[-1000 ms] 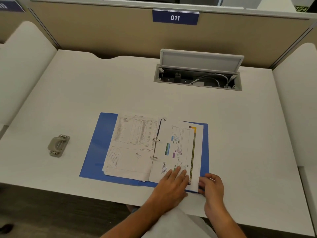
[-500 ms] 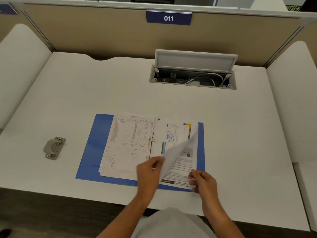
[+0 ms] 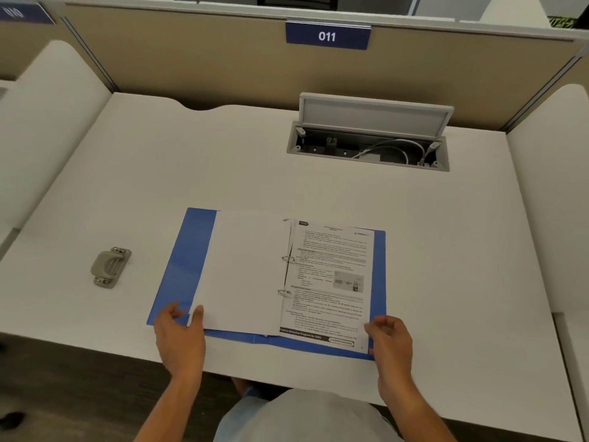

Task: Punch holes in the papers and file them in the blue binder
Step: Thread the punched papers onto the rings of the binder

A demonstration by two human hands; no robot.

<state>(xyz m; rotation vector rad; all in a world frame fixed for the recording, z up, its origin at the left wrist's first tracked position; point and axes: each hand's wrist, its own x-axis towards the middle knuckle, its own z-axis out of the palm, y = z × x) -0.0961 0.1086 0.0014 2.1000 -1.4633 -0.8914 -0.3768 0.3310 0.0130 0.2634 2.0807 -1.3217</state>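
While the blue binder (image 3: 197,263) lies open near the table (image 3: 191,167) front edge, papers sit on its two rings (image 3: 287,259). Left hand (image 3: 180,338) pinches the blank left page's (image 3: 245,272) lower corner; right hand (image 3: 390,341), loosely curled, touches the binder's right corner, gripping nothing visible. Hole punch (image 3: 110,267) well left.

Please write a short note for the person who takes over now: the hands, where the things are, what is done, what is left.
Left hand: holds the near left corner of the blank-side sheet.
Right hand: fingers curled at the near right corner of the blue binder, holding nothing clearly.
Binder lies open on the desk; sheets sit on both sides of the rings. Hole punch stands apart on the left.
Done: papers appear filed.
Left: probably close the binder.
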